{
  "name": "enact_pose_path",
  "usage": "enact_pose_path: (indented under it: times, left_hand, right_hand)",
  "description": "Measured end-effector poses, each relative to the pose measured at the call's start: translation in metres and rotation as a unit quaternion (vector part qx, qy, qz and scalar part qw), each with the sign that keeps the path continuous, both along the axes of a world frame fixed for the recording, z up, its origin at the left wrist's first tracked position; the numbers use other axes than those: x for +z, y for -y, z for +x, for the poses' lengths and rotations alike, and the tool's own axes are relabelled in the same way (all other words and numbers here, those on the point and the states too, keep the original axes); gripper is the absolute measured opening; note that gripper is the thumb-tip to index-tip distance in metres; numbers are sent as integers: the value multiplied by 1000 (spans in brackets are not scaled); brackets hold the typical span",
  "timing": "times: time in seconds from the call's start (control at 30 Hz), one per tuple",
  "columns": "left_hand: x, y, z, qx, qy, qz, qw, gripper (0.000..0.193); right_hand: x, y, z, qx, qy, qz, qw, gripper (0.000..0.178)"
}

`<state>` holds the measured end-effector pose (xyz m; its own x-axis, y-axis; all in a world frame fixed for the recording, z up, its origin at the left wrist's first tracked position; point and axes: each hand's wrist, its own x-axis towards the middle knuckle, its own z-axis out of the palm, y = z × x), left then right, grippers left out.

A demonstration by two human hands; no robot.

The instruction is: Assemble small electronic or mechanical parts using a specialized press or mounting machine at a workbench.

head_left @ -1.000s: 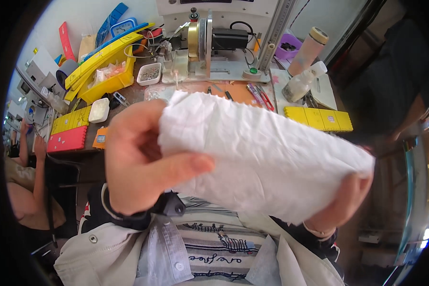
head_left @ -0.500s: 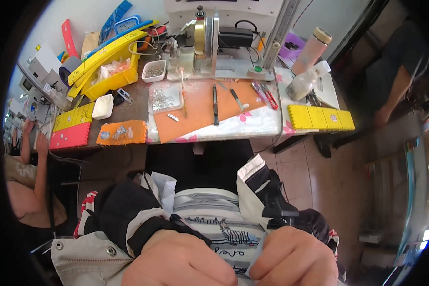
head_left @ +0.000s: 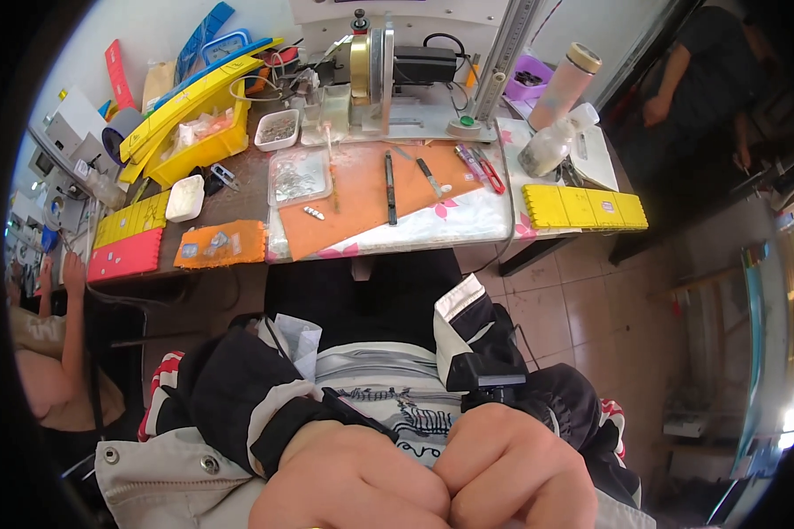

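Observation:
Low in the view, close against my body, my left hand and my right hand are side by side and touch. Both are closed with the knuckles up. Their fingertips fall below the lower edge, so whatever they hold, if anything, is hidden. Behind them is my light printed shirt. A dark device is strapped at my right sleeve. On the bench beyond, an orange mat bears a dark pen-shaped tool, a small knife and a clear tray of small shiny parts.
A motorised wheel machine stands at the back. Left of it are a yellow bin, a white tub and an orange block. Rightward are bottles and a yellow strip. Other people are at both sides.
My hands have come together, the right one moving left and slightly up. The whole view has shifted a little. More of the person at the far right shows.

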<state>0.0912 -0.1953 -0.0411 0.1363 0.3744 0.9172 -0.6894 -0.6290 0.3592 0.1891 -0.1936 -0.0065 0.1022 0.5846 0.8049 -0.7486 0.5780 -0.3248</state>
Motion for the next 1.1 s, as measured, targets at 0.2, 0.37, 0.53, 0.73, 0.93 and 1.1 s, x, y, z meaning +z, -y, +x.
enact_pose_path:
  times: [0.2,0.37,0.53,0.73,0.93,1.1]
  left_hand:
    - [35,-5,36,238,93,-76,964,25]
    - [5,-3,29,215,233,-9,948,21]
    - [-10,3,4,46,46,3,998,19]
    - [-41,12,12,44,115,123,985,25]
    - [17,15,33,300,126,-97,941,25]
    - [42,19,47,424,148,-196,872,30]
  right_hand:
    - [21,30,3,-30,79,-312,946,52]
    - [-6,28,7,13,27,-198,980,57]
    - [-1,31,-24,39,-98,-218,970,62]
    - [2,17,-20,76,-89,-165,979,63]
    - [9,5,8,52,48,-290,954,47]
    - [-34,-39,37,243,164,89,952,19]
